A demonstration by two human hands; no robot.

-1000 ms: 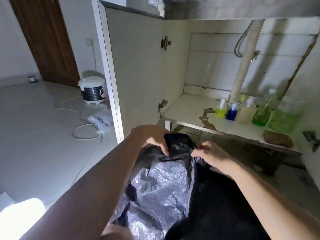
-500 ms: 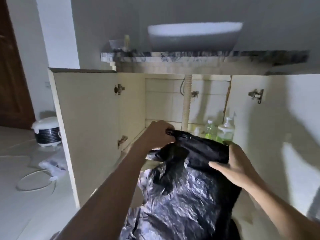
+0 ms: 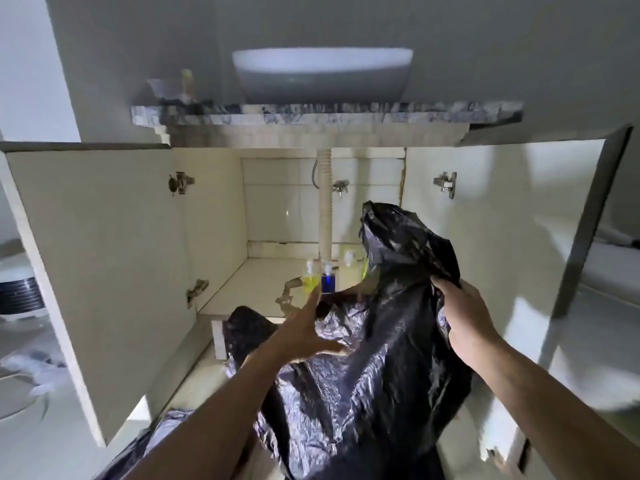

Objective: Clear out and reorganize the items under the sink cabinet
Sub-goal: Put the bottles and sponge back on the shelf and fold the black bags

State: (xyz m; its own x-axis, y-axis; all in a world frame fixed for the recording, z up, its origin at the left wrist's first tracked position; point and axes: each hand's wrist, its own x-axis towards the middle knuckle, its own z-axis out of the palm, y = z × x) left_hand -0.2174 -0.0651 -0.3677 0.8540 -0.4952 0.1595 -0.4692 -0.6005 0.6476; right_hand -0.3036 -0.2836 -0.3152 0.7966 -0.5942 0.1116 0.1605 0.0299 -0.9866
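A large black plastic bag (image 3: 388, 341) hangs in front of the open under-sink cabinet. My right hand (image 3: 464, 317) grips its right edge and lifts it. My left hand (image 3: 304, 330) has its fingers spread, reaching over the bag's open mouth toward the shelf. On the cabinet floor (image 3: 249, 285) stand a small yellow pump bottle (image 3: 311, 277), a blue bottle (image 3: 328, 280) and a white pump top (image 3: 349, 258); the bag hides whatever stands further right.
Both cabinet doors, left (image 3: 100, 271) and right (image 3: 512, 254), swing wide open. A white drain hose (image 3: 325, 209) runs down the middle. A white basin (image 3: 322, 74) sits on the marble counter (image 3: 325, 110). A white appliance (image 3: 17, 285) stands on the floor at left.
My left hand has let go of the bag's top and opened, moving toward the bottles. My right hand has lifted the bag's edge to the right, uncovering the yellow and blue bottles.
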